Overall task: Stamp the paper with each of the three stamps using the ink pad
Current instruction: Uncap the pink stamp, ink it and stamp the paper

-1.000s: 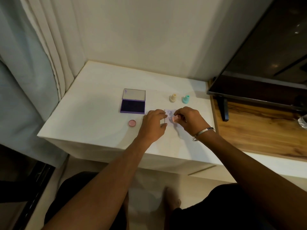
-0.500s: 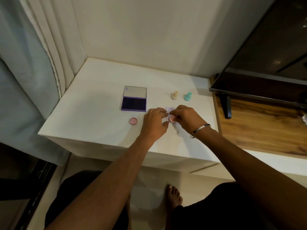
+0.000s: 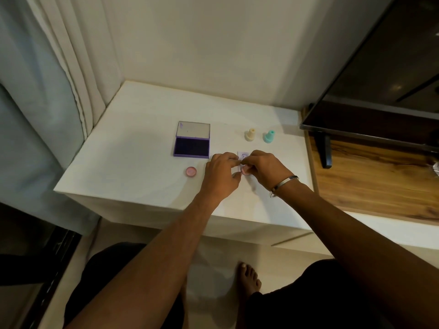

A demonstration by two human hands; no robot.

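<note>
Paper shows one mark; I see my right hand pinching the pink stamp, yellow and teal untouched at twelve o'clock.

- Both forearms are bare to past the elbow; no sleeves show anywhere in view.
- A thin, plain silver metal bangle circles the right wrist.
- No rings or watch are visible on the left hand or the right hand.
- Dark black garment covers the lap and thighs.
- One bare foot shows on the floor, without sock or shoe.
</note>
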